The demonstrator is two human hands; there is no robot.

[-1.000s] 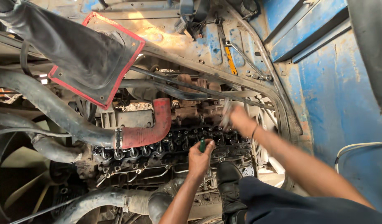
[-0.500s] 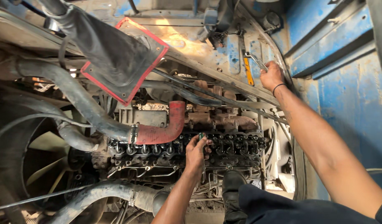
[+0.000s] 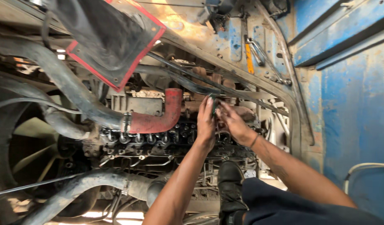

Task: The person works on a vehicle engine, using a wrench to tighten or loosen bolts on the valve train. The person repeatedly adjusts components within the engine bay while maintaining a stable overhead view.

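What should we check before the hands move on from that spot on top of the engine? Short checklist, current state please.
1. Both hands on the work spot: ok. Left hand and right hand meet above the engine's top row.
2. Small dark part held: ok, pinched between the fingers; which hand bears it, cannot tell.
3. Part seated in the engine: cannot tell, the hands hide it.
4. Red elbow hose out of the way: ok, left of the hands.
5. Wrenches in view: ok, lying on the blue frame ledge above.
6. Footing: boot on the engine; how firm, cannot tell.
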